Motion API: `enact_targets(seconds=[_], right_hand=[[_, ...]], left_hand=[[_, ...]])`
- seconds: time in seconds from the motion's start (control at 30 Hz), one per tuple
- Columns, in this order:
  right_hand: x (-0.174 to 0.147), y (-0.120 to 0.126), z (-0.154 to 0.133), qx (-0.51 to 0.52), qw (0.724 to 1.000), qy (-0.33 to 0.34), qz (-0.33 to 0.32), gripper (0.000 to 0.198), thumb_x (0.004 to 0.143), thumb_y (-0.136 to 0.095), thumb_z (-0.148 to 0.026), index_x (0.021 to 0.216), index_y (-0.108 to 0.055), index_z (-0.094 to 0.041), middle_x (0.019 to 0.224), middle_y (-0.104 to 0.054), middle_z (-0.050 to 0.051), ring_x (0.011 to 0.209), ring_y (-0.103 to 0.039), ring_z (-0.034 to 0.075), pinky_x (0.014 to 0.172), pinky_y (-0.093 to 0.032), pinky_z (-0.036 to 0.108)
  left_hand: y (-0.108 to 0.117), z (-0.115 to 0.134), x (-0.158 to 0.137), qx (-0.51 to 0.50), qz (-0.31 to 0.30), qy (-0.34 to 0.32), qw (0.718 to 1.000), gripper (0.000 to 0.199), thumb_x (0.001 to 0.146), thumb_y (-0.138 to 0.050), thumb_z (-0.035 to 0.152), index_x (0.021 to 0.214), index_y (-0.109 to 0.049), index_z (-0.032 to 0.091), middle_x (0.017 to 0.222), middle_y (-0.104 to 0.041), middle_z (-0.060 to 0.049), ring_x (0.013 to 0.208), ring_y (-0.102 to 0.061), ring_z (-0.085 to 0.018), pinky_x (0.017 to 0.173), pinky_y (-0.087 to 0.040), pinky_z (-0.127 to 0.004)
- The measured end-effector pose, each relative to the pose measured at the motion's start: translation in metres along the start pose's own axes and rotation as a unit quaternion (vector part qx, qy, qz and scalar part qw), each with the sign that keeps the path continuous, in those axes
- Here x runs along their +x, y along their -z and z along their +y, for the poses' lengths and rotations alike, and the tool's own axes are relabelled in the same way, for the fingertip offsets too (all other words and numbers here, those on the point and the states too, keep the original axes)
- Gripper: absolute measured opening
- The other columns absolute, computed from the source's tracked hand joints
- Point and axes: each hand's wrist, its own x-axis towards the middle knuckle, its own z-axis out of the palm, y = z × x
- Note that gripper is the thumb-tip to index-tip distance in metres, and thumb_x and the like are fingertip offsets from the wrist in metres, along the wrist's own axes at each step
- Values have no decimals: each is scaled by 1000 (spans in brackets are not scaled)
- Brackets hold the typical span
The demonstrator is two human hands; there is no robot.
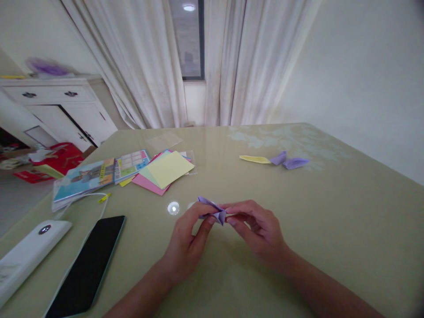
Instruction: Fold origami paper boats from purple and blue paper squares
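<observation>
Between my two hands, just above the table, is a small folded piece of purple paper (219, 216) with pointed flaps. My left hand (190, 236) pinches its left side between thumb and index finger. On the right side, the thumb and fingertips of my right hand (260, 225) grip the paper's edge. Part of the paper is hidden behind the fingers. Farther back on the right lie a folded yellow paper piece (255, 159) and folded purple paper pieces (296, 163), close together in a row.
Several coloured paper sheets (170, 170) lie fanned out at the back left, beside booklets (84, 176). A black-screened phone (88, 269) and a white power bank (31, 256) with a cable rest at the near left. Curtains (139, 62) hang behind the table (318, 229).
</observation>
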Motion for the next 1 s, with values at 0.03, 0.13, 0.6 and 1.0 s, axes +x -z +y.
enact_targets(seconds=[0.03, 0.13, 0.6, 1.0], right_hand=[[1, -1, 0, 9, 1000, -8, 3, 27, 103, -72, -15, 122, -77, -33, 121, -81, 4, 110, -79, 16, 95, -66, 25], [3, -2, -1, 44, 998, -32, 11, 20, 101, -75, -20, 118, -79, -30, 119, -80, 6, 106, -79, 18, 89, -68, 27], [2, -10, -3, 6, 998, -41, 47, 8, 100, -74, -24, 106, -80, -24, 105, -78, 7, 96, -78, 19, 78, -69, 27], [1, -13, -5, 19, 998, -19, 50, 8, 99, -75, -20, 103, -79, -26, 99, -73, 5, 92, -72, 17, 78, -64, 26]], left_hand=[[-1, 0, -1, -17, -2, 8, 1000, 19, 110, -55, 17, 120, -67, 27, 109, -73, -3, 100, -67, -15, 89, -53, -27], [-4, 0, -3, -58, 0, 30, 998, 18, 110, -55, 20, 122, -66, 27, 110, -71, -5, 99, -66, -16, 87, -53, -28], [-8, 6, -1, -128, 19, 35, 991, 14, 104, -69, 20, 116, -74, 24, 107, -73, -6, 101, -69, -18, 87, -56, -29], [-6, 9, 1, -111, 72, 105, 986, 7, 97, -78, 26, 103, -82, 23, 92, -79, -3, 83, -73, -15, 73, -58, -22]])
